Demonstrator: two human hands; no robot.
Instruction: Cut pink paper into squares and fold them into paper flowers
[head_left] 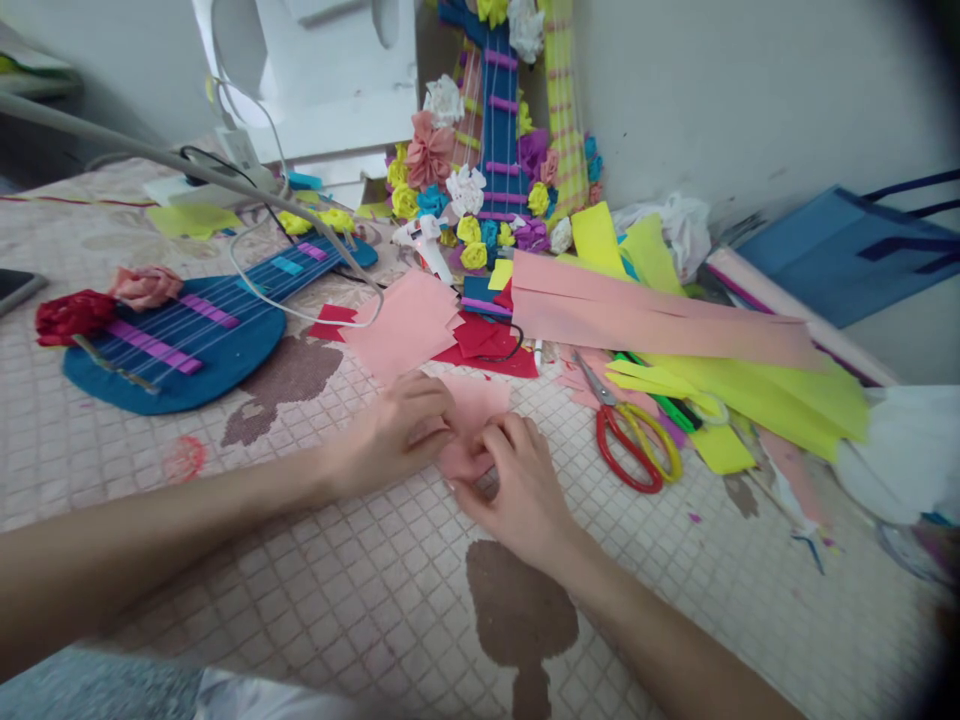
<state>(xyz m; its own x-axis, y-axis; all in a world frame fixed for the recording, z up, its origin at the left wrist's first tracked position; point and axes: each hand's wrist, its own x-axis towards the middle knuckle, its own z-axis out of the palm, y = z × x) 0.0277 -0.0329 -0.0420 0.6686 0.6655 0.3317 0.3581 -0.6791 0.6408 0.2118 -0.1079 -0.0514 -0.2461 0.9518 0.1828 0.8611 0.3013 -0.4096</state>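
Observation:
Both hands work on a small piece of pink crepe paper (486,396) on the table's patterned cover. My left hand (409,425) pinches its left edge between thumb and fingers. On the near right side, my right hand (517,475) has its fingers closed on the same paper, where it curls up. Just beyond the hands is a stack of pink paper squares (401,320), with red paper (480,335) beside it. Scissors with red and yellow handles (637,435) lie to the right of my right hand.
A blue toy guitar (180,340) with paper roses lies at the left. Behind stand decorated guitars (502,130) among paper flowers and a white glue gun (425,243). A white cable (300,205) arches over the left side. Pink (645,310) and yellow paper strips (765,395) lie at right.

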